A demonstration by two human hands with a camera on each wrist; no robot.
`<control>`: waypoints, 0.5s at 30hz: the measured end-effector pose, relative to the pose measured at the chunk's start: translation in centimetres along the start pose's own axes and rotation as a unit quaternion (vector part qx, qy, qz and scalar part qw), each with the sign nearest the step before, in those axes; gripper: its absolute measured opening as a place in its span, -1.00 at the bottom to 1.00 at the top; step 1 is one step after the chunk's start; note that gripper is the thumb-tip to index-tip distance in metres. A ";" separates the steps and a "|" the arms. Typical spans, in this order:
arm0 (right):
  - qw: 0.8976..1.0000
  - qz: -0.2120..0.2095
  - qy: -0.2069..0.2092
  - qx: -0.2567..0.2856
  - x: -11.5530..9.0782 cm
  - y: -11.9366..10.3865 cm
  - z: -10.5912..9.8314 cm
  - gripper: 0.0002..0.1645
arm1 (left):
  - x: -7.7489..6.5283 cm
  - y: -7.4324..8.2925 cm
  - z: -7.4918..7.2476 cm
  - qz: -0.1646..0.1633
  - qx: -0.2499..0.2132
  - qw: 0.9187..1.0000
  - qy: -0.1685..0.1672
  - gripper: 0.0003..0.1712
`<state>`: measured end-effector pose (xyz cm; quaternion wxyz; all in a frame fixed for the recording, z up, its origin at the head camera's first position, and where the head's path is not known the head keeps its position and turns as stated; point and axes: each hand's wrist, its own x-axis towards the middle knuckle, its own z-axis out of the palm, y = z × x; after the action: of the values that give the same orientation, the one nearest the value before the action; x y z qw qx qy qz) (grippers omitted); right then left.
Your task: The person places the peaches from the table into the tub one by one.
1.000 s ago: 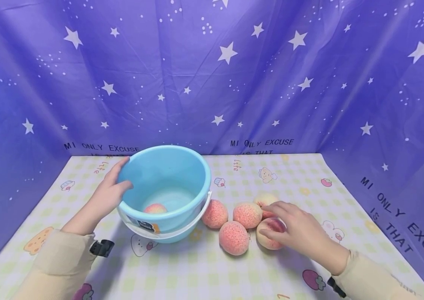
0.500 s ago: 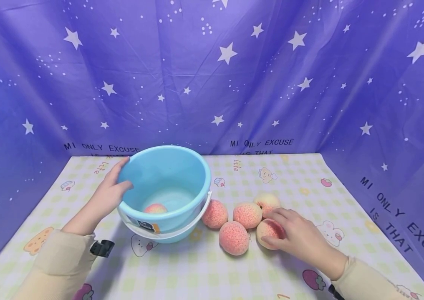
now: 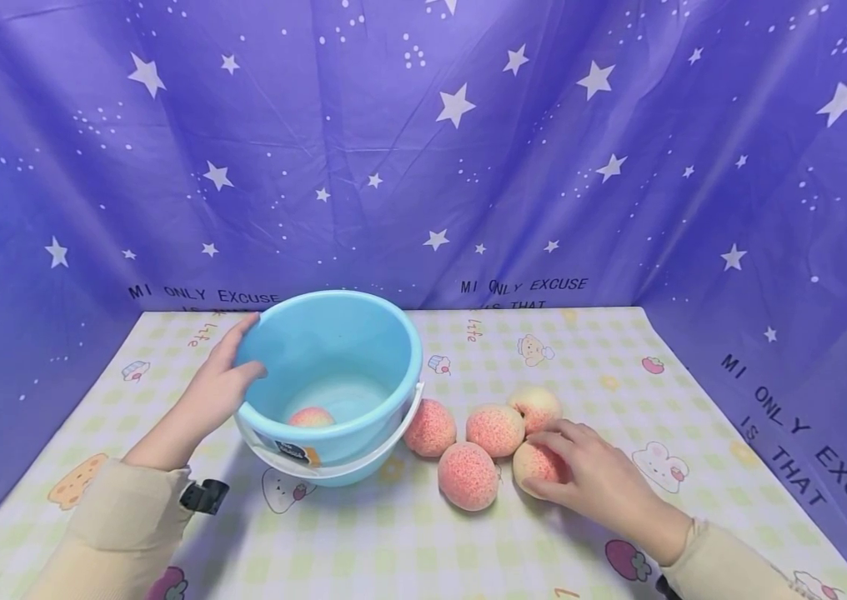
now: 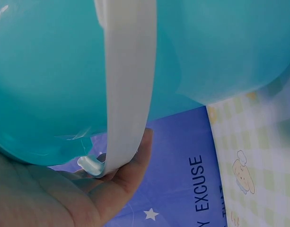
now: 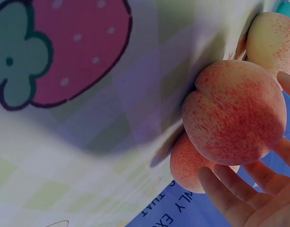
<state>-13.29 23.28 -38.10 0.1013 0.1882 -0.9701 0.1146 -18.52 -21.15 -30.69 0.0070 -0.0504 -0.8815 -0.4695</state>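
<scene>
My left hand grips the left rim of a light blue bucket, thumb inside and fingers outside. One peach lies in the bucket, partly hidden by the near wall. In the left wrist view the bucket's white handle passes close to the fingers. My right hand holds the rightmost peach, thumb in front and fingers behind, with the peach still on the table. Beside it are a pale peach, a speckled peach and a redder peach.
Another peach lies against the bucket's right side. A checked cloth with printed pictures covers the table. A blue-purple star-patterned curtain hangs behind and along both sides.
My right hand has drawn slightly back from the pale rear peach and settled round the rightmost peach. The left hand and bucket have not moved.
</scene>
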 end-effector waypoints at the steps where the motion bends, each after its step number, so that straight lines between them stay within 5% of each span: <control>1: 1.000 0.000 0.000 0.001 0.0 0.0 0.1 -0.32 | 0.0 0.0 0.0 0.000 0.001 1.000 0.000 -0.05; 15: 1.000 0.005 0.001 0.025 -0.2 0.0 0.8 -0.33 | 0.0 0.0 0.0 -0.002 -0.002 1.000 -0.002 -0.05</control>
<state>-13.25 23.18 -38.95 0.0975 0.1859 -0.9677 0.1395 -18.52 -21.16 -30.65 0.0037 -0.0498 -0.8807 -0.4710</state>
